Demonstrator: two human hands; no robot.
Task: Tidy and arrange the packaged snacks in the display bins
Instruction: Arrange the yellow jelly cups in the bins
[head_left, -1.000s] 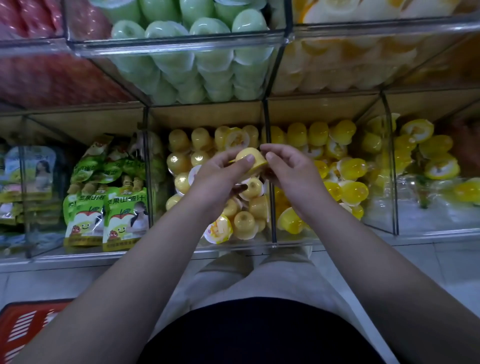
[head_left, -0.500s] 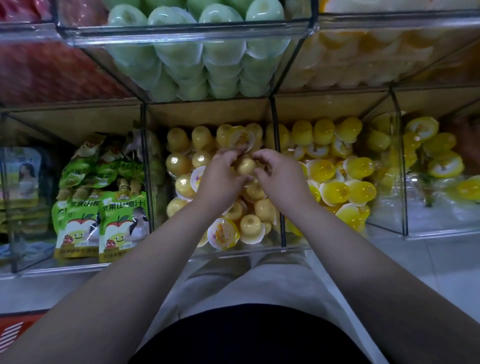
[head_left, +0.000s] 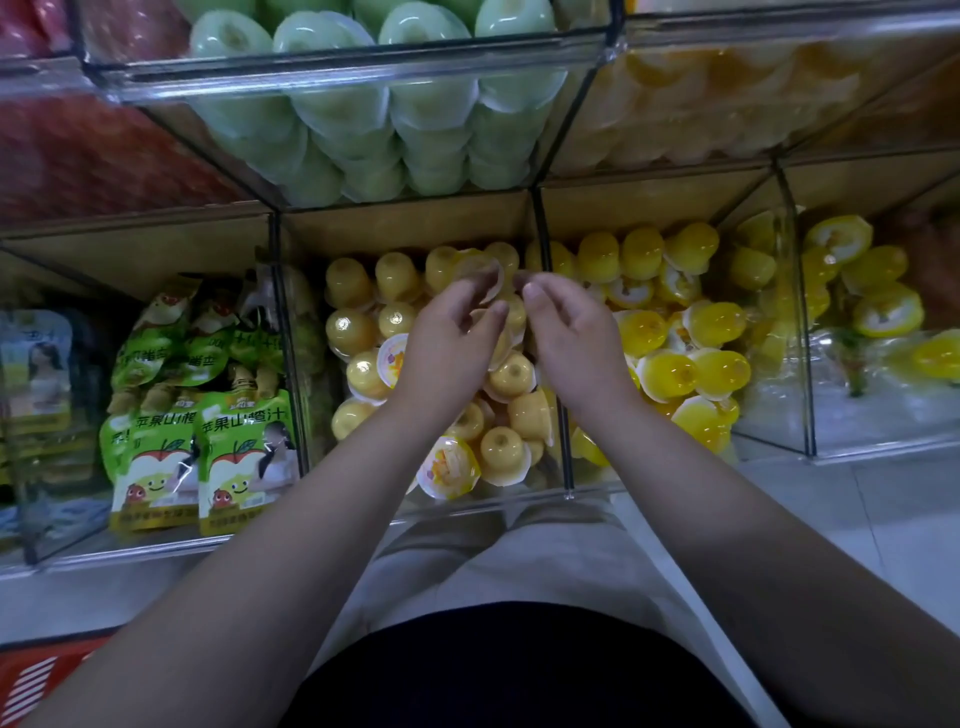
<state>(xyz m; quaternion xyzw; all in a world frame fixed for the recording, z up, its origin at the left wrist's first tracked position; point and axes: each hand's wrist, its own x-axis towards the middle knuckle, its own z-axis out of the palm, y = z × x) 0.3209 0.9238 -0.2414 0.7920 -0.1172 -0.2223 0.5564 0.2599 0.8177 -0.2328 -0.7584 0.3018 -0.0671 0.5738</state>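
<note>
A jelly cup (head_left: 480, 273) is lying tilted at the back of the middle bin (head_left: 405, 223); the left hand (head_left: 452, 343) is touching it with curled fingers, its grip unclear; the right hand (head_left: 576, 343) is hovering just beside it, fingers loosely curled, gripping nothing; 2 green pouches (head_left: 202, 431) are standing in the neighbouring bin.

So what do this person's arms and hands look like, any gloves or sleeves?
No gloves: the left hand and right hand are bare, no ring, watch or bracelet showing. Both forearms are bare, no sleeves in view. The person wears a dark top.
</note>
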